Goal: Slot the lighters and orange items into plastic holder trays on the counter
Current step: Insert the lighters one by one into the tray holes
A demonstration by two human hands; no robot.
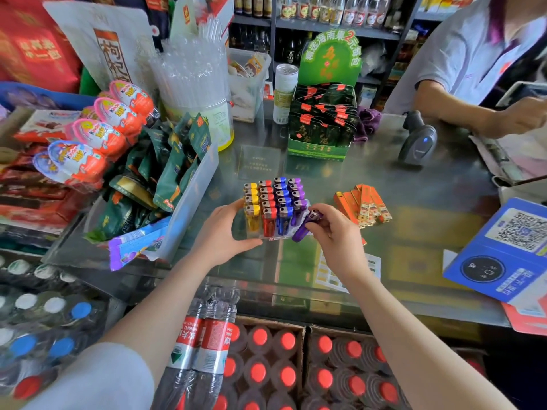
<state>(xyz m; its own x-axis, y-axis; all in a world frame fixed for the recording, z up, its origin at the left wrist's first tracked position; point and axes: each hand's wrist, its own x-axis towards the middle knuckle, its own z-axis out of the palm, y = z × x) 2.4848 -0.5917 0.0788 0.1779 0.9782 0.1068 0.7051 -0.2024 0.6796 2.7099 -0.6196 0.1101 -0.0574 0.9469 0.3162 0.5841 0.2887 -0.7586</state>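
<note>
Our right hand (334,235) has its fingers (318,213) clamped on a translucent purple plastic lighter (305,227), tilted at the front right corner of the clear plastic holder tray (279,237). Our left hand (225,232) grips the tray's left side. Rows of yellow, red, blue and purple lighters (273,202) stand upright in it. Orange rectangular lighters (365,204) lie on the glass worktop (414,184) nearby.

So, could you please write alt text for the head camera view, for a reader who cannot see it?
A person's right hand pinches a purple lighter at the near right corner of a clear lighter tray, which the left hand steadies on a glass shop counter. Yellow, red, blue and purple lighters fill the tray; orange lighters lie heaped to its right.
</note>
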